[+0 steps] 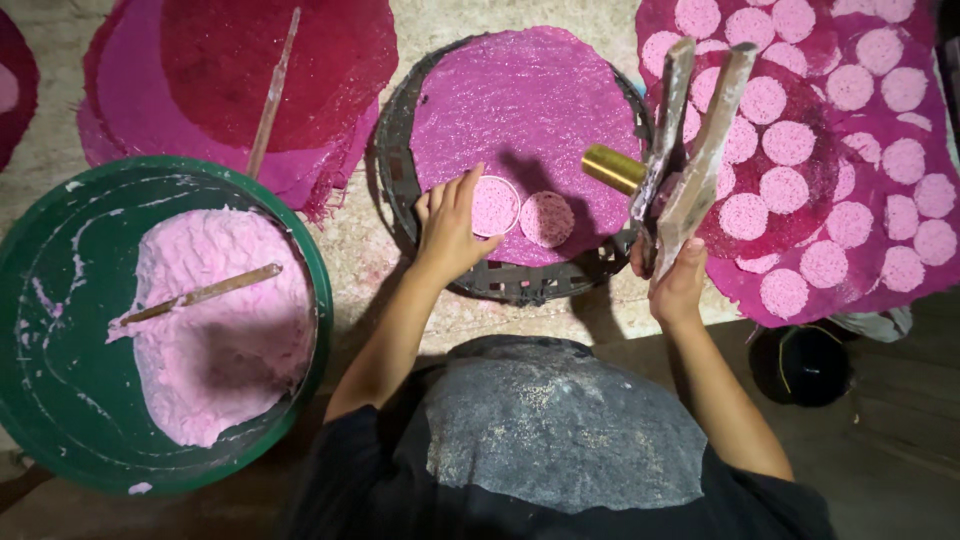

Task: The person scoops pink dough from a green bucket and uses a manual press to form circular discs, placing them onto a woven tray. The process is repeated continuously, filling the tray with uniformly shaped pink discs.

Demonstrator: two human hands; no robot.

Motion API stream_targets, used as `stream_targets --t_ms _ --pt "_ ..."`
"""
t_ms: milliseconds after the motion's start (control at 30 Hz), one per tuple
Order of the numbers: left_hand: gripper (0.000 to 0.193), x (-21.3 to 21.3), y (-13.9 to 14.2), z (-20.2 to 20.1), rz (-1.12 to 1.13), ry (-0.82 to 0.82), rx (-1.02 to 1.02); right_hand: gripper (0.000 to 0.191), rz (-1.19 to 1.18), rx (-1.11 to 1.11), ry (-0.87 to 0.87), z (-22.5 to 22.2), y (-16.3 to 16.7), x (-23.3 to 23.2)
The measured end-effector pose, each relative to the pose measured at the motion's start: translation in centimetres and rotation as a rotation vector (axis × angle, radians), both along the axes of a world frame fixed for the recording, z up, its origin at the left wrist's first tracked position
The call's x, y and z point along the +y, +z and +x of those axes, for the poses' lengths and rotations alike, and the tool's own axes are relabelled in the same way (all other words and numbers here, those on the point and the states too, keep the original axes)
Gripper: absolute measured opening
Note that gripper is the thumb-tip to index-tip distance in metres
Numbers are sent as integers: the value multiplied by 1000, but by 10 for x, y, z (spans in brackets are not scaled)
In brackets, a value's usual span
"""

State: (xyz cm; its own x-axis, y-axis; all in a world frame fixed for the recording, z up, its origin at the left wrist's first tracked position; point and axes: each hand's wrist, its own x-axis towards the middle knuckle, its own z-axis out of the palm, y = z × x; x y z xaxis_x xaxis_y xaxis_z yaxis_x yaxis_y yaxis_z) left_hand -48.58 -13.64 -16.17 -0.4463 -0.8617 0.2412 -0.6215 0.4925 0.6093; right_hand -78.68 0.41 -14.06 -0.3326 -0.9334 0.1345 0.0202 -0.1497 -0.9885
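Seen from above, a person sits before a round dark woven tray [400, 200] that carries a large magenta sheet [530, 110] with a rough, grainy surface. The left hand [452, 225] lies on the sheet's near edge, fingers curled around a small pale pink disc [494, 205], apparently pressing or lifting it; a second cut disc [546, 219] lies just beside it. The right hand [672, 280] is closed around the handle of a pale wooden two-pronged tool [695, 150], held upright over the tray's right rim, with a brass cylinder cutter [612, 168] at its base.

The step in hand seems to be punching circles from the sheet and freeing them. The next move likely calls for a careful lift so the thin disc does not tear.

To the left stands a green basin [60, 300] of pale pink paste [220, 330] with a stick [200, 294] resting in it. To the right lies a spread of pink discs [800, 140] on dark red sheets. No packages, labels or signs are visible.
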Motion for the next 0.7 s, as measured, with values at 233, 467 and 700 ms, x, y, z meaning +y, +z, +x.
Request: stream_targets --t_ms 233,467,700 --pt "114 -3 14 -1 123 36 -44 85 -4 -9 -23 -8 -11 11" --pt "128 -55 91 -3 218 65 -223 76 -44 -119 180 -5 -7 5" --pt "100 5 136 -2 -172 -335 -340 60 -206 713 521 28 108 -35"
